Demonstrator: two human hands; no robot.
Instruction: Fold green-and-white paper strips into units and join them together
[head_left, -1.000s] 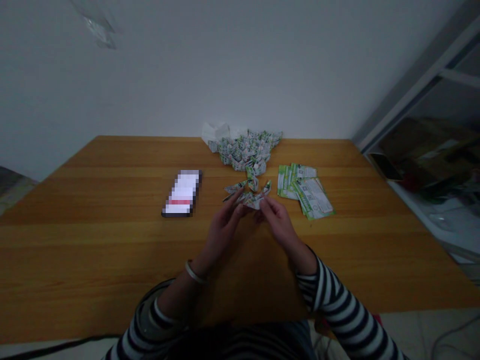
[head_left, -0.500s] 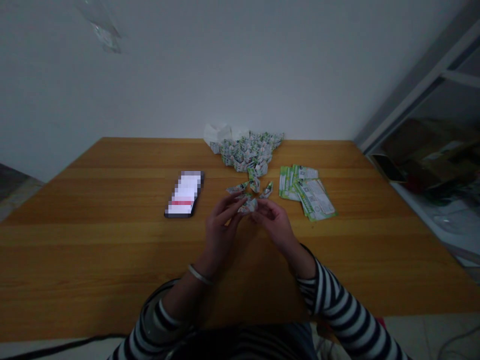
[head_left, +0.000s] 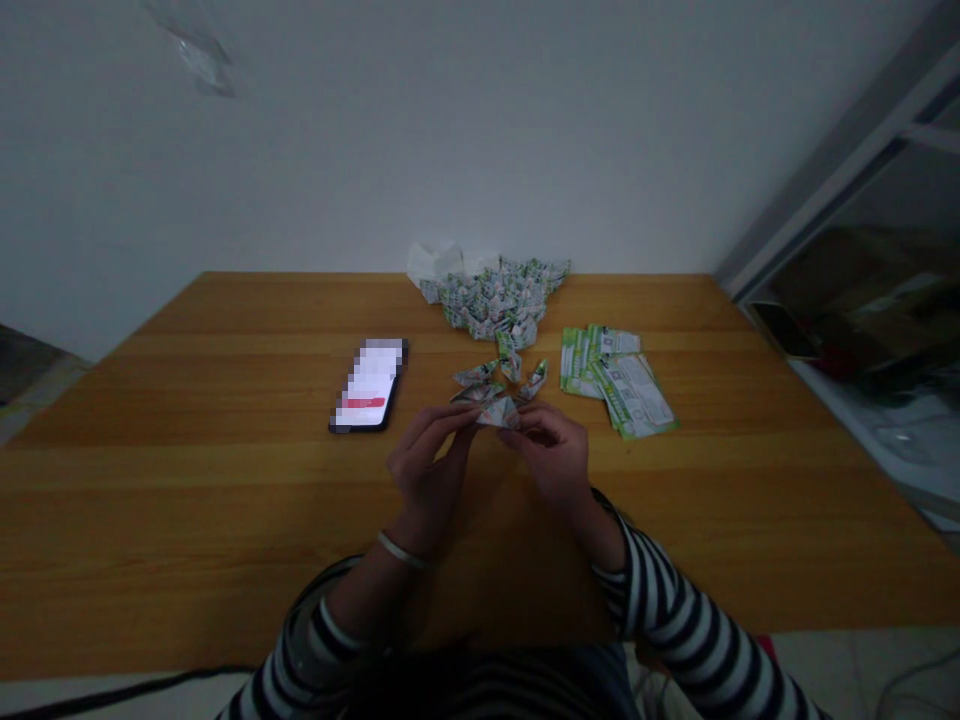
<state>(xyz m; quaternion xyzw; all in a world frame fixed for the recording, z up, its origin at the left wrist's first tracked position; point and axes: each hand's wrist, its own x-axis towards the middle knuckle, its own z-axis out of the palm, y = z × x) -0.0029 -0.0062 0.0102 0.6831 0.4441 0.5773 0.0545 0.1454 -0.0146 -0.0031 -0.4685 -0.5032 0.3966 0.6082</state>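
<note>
A small folded paper piece (head_left: 499, 413), printed in grey and green, is held between both hands just above the table. My left hand (head_left: 433, 458) pinches its left side, thumb below and fingers along the top. On the other side, my right hand (head_left: 555, 450) is closed on the right corner with thumb and fingertips. Right behind the hands lie several more folded paper pieces (head_left: 508, 358), some partly covered by the fingers. Farther back spreads a large pile of interlocked folded paper (head_left: 495, 295).
Left of the hands lies a phone (head_left: 371, 385) with a lit, blurred screen. Flat green-and-white printed leaflets (head_left: 634, 395) overlap on the right. White crumpled tissue or plastic (head_left: 435, 262) sits by the wall behind the wooden table (head_left: 225, 520). A shelf unit stands at far right.
My left hand has shifted slightly left and down, its fingers now straighter along the paper piece. The folded piece shows more openly between the hands, its peak facing up.
</note>
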